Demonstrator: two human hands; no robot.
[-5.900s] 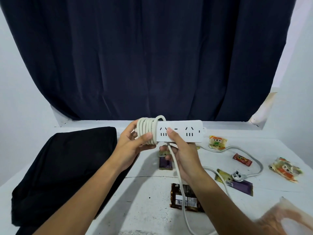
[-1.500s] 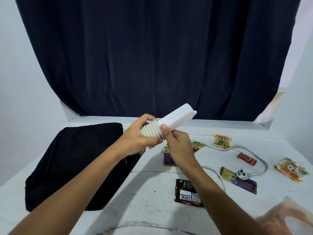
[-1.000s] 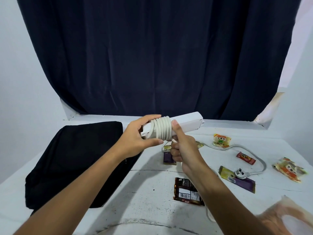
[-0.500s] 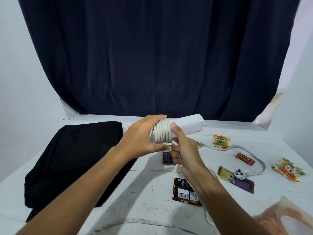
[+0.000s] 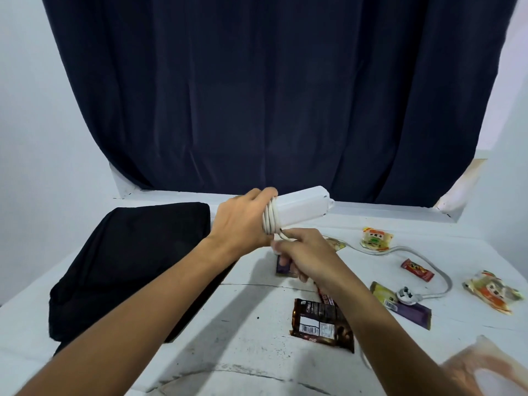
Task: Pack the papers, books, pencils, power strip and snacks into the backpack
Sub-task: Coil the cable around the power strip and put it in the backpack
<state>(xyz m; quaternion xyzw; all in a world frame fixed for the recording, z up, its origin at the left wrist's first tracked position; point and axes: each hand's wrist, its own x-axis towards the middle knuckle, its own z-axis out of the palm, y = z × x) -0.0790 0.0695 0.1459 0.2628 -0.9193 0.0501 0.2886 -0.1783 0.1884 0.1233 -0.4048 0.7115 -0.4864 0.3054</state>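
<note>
Winding the cord onto the power strip (image 5: 303, 205) is the step in hand: the left hand (image 5: 243, 221) grips the strip's near end, fingers curled over the coils (image 5: 271, 220) already laid there, holding it in the air above the table (image 5: 251, 310). The right hand (image 5: 307, 254), just below those fingers, pinches the loose cord between thumb and fingers. The remaining cord (image 5: 440, 274) lies on the table well to the right of both hands and ends in the plug (image 5: 405, 295), which rests on a purple wrapper (image 5: 411, 314). The next move probably calls for further turns until the plug is drawn in, then transfer to the backpack (image 5: 128, 267), which lies flat to the left of the left hand; whether it is open cannot be told. Snack packets (image 5: 321, 324) lie scattered on the white, scuffed table below and right of the hands. A dark curtain (image 5: 271, 95) hangs behind, between pale walls.
</note>
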